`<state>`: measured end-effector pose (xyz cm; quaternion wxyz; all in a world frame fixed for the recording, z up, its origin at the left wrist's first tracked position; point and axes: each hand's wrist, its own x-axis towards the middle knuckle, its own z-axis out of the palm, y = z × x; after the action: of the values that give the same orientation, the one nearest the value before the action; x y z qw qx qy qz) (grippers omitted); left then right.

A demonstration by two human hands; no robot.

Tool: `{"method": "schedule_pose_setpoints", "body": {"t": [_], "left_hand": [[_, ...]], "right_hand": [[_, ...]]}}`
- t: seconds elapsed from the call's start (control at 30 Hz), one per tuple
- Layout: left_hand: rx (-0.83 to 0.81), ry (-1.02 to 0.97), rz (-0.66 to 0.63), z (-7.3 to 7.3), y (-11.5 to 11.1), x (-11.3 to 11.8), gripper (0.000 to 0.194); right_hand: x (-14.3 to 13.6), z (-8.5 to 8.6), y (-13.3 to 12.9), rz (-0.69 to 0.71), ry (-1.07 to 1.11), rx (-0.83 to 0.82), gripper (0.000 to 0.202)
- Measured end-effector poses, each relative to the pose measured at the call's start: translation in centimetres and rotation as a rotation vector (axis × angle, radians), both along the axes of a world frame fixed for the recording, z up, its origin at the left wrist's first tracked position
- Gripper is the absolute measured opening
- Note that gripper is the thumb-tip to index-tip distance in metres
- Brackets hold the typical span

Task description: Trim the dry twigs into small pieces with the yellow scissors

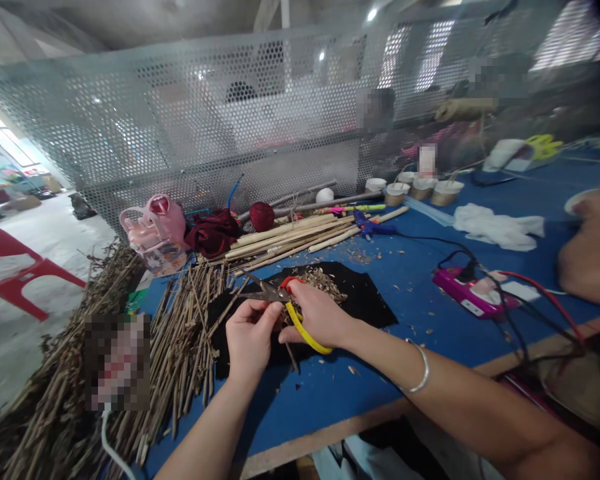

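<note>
and there's the right hand [316, 312] curled around open scissors [269, 294], the left hand [250, 333] (pinched nearly closed) holding a thin stalk [293, 359]

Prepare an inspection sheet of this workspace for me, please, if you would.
Surface: blue tabletop, scattered with plant bits.
Work items: scissors, long dry stems, clippings on black cloth.
Clutter: pink container, dark red yarn ball, white glove, blue glue gun.
Hands: right hand grips the scissors; left hand pinches near the blades, apparently on a stem.
Cables: cords gather at the purple power strip; white cable at lower left.
Surroundings: perforated metal screen behind, red chair at left, another person's arm at right.
</note>
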<state>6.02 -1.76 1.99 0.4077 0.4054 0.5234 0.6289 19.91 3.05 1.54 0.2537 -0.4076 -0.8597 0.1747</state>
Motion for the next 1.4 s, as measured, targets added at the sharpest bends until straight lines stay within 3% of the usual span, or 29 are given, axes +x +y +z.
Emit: {"method": "schedule_pose_setpoints", "body": {"t": [0.37, 0.53, 0.73, 0.97, 1.4], "left_hand": [[0.011, -0.014, -0.013, 0.1, -0.2, -0.1, 0.025], [0.013, -0.049, -0.025, 0.2, -0.2, -0.1, 0.025], [-0.003, -0.103, -0.039, -0.1, 0.1, -0.2, 0.028], [-0.003, -0.091, -0.046, -0.3, 0.2, -0.4, 0.026], [-0.054, -0.013, -0.123, -0.6, 0.3, 0.0, 0.027]], "right_hand": [[-0.1, -1.0, -0.2, 0.075, 0.160, -0.181, 0.060], [-0.1, -0.9, 0.0, 0.038, 0.155, -0.201, 0.055], [0.1, -0.1, 0.2, 0.024, 0.087, -0.180, 0.044], [0.3, 0.5, -0.1, 0.013, 0.028, -0.122, 0.056], [0.4, 0.3, 0.2, -0.051, 0.072, -0.124, 0.048]]}}
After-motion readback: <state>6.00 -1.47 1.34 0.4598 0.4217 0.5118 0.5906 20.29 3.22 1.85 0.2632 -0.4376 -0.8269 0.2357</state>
